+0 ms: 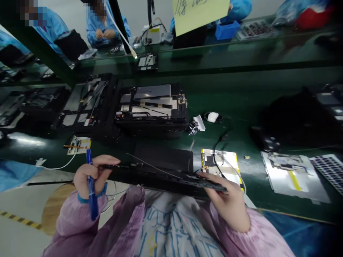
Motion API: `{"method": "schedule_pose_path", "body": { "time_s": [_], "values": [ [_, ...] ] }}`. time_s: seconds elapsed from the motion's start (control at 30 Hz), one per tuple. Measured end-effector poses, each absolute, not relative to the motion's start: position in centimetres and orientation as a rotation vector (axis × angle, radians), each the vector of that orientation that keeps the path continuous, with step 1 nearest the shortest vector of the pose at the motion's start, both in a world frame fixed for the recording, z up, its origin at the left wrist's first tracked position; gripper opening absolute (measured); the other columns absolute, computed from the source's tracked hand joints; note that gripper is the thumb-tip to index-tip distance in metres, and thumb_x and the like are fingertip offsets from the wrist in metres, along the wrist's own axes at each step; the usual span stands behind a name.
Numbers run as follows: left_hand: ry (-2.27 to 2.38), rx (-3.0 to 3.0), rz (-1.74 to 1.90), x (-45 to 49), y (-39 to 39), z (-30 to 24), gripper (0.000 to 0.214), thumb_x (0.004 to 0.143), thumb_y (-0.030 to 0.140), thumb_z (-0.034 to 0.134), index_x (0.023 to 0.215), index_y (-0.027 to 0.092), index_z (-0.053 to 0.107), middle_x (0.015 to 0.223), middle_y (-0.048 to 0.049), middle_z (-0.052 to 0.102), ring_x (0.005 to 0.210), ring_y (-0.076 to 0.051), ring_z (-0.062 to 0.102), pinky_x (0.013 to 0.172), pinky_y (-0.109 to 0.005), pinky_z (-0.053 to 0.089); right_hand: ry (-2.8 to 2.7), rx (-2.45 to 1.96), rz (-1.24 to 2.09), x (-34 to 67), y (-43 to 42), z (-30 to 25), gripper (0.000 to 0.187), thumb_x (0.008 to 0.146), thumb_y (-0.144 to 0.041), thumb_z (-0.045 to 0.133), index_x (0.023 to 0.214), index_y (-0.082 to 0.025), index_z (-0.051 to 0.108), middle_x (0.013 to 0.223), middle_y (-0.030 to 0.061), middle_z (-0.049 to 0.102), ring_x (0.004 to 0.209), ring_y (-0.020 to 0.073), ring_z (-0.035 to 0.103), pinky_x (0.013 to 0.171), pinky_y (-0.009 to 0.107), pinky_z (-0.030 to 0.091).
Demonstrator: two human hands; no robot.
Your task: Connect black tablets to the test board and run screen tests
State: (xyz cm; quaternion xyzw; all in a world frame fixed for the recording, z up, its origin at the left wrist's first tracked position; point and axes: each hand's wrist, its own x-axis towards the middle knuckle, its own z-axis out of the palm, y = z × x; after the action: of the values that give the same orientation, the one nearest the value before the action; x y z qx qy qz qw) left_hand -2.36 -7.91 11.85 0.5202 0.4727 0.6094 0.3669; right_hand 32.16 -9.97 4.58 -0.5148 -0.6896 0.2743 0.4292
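A dark opened tablet (160, 175), seen nearly edge-on, is held above the bench's front edge between my two hands. My left hand (89, 175) pinches its left end between thumb and fingers. A blue pen (92, 192) is also gripped in that hand, pointing downward across the palm. At the other end, my right hand (227, 200) is closed on the tablet's right edge, with the thumb on top. Just behind it lies a dark flat panel (163, 157) on the green bench. A silver battery plate with yellow edges (230, 164) lies near my right hand.
Stacks of opened tablets (152, 103) stand at the back left. A coiled black cable (213, 117) lies behind centre. To the right are a silver plate (294, 178) and a dark bundle (297, 117). A yellow paper (200, 14) hangs above; co-workers in blue sit opposite.
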Motion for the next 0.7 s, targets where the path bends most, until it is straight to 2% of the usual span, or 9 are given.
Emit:
{"method": "schedule_pose_path", "body": {
  "time_s": [0.07,0.13,0.27,0.4,0.5,0.57,0.63,0.7],
  "values": [
    [1.272,1.735,1.470,-2.7,-8.1,11.4,0.044,0.057,0.008,0.080,0.047,0.018,0.038,0.081,0.0003,0.076,0.083,-0.024,0.069,0.078,-0.042,0.053,-1.798,-1.255,0.589,32.6,-9.4,3.8,0.025,0.087,-0.021,0.050,0.106,-0.021,0.066,0.098,0.0066,0.073,0.086,0.0183,0.071,0.074,0.028,0.058],
    [1.317,1.965,1.331,-3.0,-8.2,10.2,0.040,0.057,0.003,0.078,0.044,0.018,0.043,0.086,-0.0019,0.076,0.086,-0.026,0.069,0.080,-0.043,0.052,-1.863,-1.260,0.548,32.7,-9.0,2.3,0.032,0.088,-0.017,0.043,0.112,-0.021,0.064,0.103,0.0072,0.072,0.094,0.0185,0.069,0.081,0.031,0.058],
    [1.429,1.876,1.092,-3.6,-9.3,6.4,0.030,0.060,0.003,0.076,0.047,0.020,0.055,0.090,-0.0045,0.076,0.092,-0.027,0.070,0.087,-0.042,0.049,-1.969,-1.349,0.505,32.7,-8.9,-0.5,0.040,0.085,-0.014,0.038,0.117,-0.020,0.062,0.108,0.0090,0.070,0.103,0.0212,0.066,0.088,0.040,0.056],
    [1.485,1.609,0.944,-4.6,-10.6,4.0,0.026,0.058,0.010,0.081,0.050,0.022,0.059,0.090,-0.0091,0.076,0.097,-0.028,0.068,0.096,-0.042,0.046,-1.937,-1.483,0.359,31.4,-9.3,-1.1,0.037,0.086,-0.023,0.045,0.119,-0.016,0.058,0.117,0.0151,0.065,0.115,0.0287,0.058,0.095,0.051,0.048],
    [1.420,1.639,0.932,-4.8,-10.8,4.0,0.025,0.057,0.023,0.084,0.052,0.022,0.059,0.090,-0.0099,0.075,0.096,-0.029,0.067,0.093,-0.041,0.046,-2.059,-1.483,0.263,28.8,-9.3,-0.7,0.039,0.090,-0.029,0.045,0.125,-0.014,0.054,0.127,0.0179,0.059,0.128,0.0330,0.046,0.104,0.061,0.034],
    [1.330,1.628,0.974,-4.2,-10.7,4.4,0.026,0.062,0.042,0.080,0.065,0.021,0.065,0.092,-0.0119,0.075,0.093,-0.029,0.066,0.087,-0.039,0.048,-2.160,-1.504,0.233,27.0,-9.2,-0.4,0.041,0.092,-0.030,0.042,0.129,-0.015,0.050,0.135,0.0185,0.053,0.132,0.0341,0.041,0.106,0.066,0.023],
    [1.236,1.519,1.033,-2.9,-10.5,4.8,0.048,0.069,0.063,0.065,0.088,0.018,0.067,0.093,-0.0143,0.073,0.085,-0.027,0.066,0.079,-0.037,0.050,-2.201,-1.539,0.244,25.7,-9.1,0.0,0.043,0.094,-0.030,0.040,0.134,-0.016,0.046,0.139,0.0189,0.048,0.134,0.0352,0.038,0.106,0.070,0.016],
    [1.155,1.395,1.074,-0.9,-10.1,5.0,0.061,0.076,0.070,0.050,0.101,0.016,0.064,0.086,-0.0126,0.069,0.072,-0.021,0.062,0.068,-0.032,0.048,-2.184,-1.529,0.291,25.3,-9.0,0.9,0.047,0.095,-0.033,0.039,0.139,-0.017,0.039,0.142,0.0190,0.045,0.136,0.0360,0.033,0.105,0.071,0.016]
  ]
}}
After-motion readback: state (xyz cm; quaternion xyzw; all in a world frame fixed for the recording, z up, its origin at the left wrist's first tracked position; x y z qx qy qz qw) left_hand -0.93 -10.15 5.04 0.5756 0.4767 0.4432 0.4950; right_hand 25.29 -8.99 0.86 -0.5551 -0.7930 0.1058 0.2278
